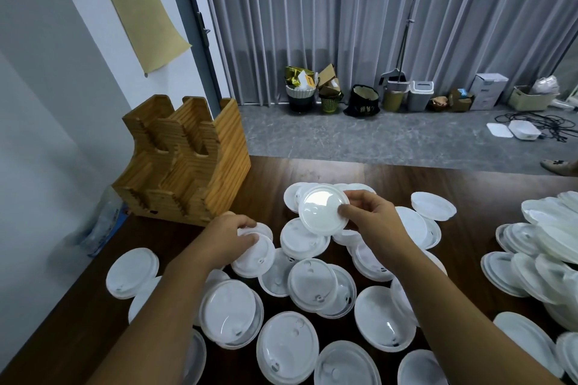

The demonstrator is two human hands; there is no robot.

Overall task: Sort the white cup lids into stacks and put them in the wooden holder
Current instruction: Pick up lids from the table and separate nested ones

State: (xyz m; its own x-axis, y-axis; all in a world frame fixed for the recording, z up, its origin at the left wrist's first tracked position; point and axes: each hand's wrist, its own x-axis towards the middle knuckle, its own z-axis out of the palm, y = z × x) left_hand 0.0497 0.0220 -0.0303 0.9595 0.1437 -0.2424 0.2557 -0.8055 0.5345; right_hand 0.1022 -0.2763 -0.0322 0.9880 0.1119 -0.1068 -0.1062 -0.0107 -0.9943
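One lid (322,211) pinched in right hand (372,216) fingers (347,212), raised.

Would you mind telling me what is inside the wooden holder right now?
The holder shows bare wooden slots with no lids visible. The slot bottoms and the far side are hidden by its own dividers and walls.

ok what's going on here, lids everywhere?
A person is sorting white cup lids at a dark wooden table. The right hand pinches one lid by its rim, lifted above the pile. The left hand grips another lid lying among the loose ones. The wooden holder stands at the table's far left; no lids show in its slots. Some lids are already bunched in overlapping rows on the right.
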